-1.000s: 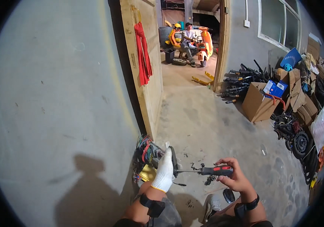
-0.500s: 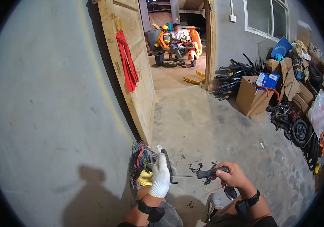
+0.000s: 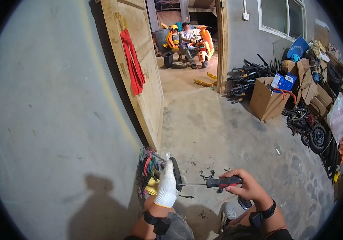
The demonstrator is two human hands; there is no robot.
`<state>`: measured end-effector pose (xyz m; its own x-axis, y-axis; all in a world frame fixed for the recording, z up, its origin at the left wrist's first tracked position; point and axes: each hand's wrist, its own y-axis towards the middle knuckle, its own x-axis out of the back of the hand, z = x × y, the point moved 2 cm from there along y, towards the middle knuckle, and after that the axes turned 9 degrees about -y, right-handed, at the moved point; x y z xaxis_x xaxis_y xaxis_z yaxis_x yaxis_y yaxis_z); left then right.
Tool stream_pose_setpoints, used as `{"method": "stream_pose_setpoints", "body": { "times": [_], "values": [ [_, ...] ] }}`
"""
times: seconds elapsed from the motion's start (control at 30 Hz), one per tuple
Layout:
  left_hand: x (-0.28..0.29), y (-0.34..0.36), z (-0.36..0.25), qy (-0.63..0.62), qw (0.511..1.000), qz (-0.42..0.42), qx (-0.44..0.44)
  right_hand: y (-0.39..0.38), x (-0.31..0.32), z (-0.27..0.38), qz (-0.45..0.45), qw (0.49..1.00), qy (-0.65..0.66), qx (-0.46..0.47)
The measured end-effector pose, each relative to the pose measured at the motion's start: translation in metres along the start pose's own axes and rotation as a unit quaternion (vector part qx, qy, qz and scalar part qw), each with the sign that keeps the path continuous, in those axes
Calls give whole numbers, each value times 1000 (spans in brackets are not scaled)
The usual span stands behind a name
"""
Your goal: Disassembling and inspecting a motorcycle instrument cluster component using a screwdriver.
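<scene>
My left hand, in a white knit glove, is wrapped round a dark, elongated part held upright in front of my knees. A small white tab sticks up at its top, and the glove hides much of it. My right hand is bare and grips a screwdriver with a black and red handle by its rear end. Its thin shaft points left, and the tip meets the lower part of the dark piece; the exact contact spot is too small to make out. A short dark cable end hangs just below.
Beside my left arm lies a bundle of coloured wires. Small black scraps litter the floor. A wooden door stands ajar; beyond it a person sits by an orange scooter. At right are a cardboard box and piled parts.
My right hand has loosened and shifted its fingers on the handle, showing its red part. The screwdriver and the dark piece have moved slightly left and tilted a little.
</scene>
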<state>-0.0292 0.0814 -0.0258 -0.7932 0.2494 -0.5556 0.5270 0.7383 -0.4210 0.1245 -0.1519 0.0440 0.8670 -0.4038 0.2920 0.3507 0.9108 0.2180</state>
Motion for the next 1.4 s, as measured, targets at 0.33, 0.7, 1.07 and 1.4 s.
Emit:
{"method": "stream_pose_setpoints", "body": {
  "times": [0.33, 0.7, 1.07, 1.4],
  "values": [
    [-6, -8, -5, 11, 994, 11, -112, -5, 2, -10, -14, 986, -20, -168],
    [4, 8, -4, -28, 1000, 4, 8, 0, -7, -11, -10, 999, 28, 13],
    [2, 2, -1, -5, 1000, 2, 4, 0, 6, 8, -28, 978, -204, 33],
    [-3, -9, -14, 23, 998, 17, -57, 3, -2, 23, -13, 988, -124, -95]
  ]
}}
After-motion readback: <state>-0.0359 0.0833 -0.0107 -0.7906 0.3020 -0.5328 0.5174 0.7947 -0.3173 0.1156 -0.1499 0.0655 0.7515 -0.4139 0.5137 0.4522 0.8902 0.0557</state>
